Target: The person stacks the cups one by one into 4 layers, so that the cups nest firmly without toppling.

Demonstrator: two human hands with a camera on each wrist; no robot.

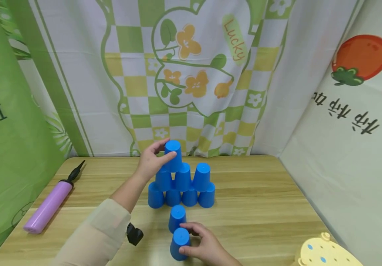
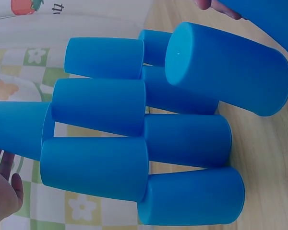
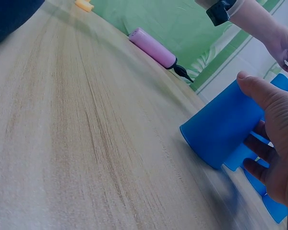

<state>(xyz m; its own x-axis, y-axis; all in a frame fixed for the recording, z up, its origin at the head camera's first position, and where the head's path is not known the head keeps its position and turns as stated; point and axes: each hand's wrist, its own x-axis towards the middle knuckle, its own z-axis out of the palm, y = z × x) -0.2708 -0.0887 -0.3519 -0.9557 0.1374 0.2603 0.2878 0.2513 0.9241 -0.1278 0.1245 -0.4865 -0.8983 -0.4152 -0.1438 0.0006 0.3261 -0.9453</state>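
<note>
In the head view, blue cups stand upside down in a tiered stack: a bottom row of several cups [image 1: 156,195] and three more cups [image 1: 202,177] above it. My left hand [image 1: 154,159] grips a blue cup [image 1: 173,157] at the top left of the second tier, thumb on its near side. Close to the front, my right hand [image 1: 207,245] holds another upside-down blue cup [image 1: 179,244] between thumb and fingers, also seen in the right wrist view. Just behind that one stands a single blue cup [image 1: 177,218]. Whether the right-hand cup touches the table is unclear.
A purple hand pump [image 1: 49,207] with a black nozzle lies on the wooden table [image 1: 254,207] at the left. At the front right sits a yellow spotted object [image 1: 327,253]. Patterned curtains [image 1: 204,129] hang behind. A black device [image 1: 134,234] shows by the left sleeve.
</note>
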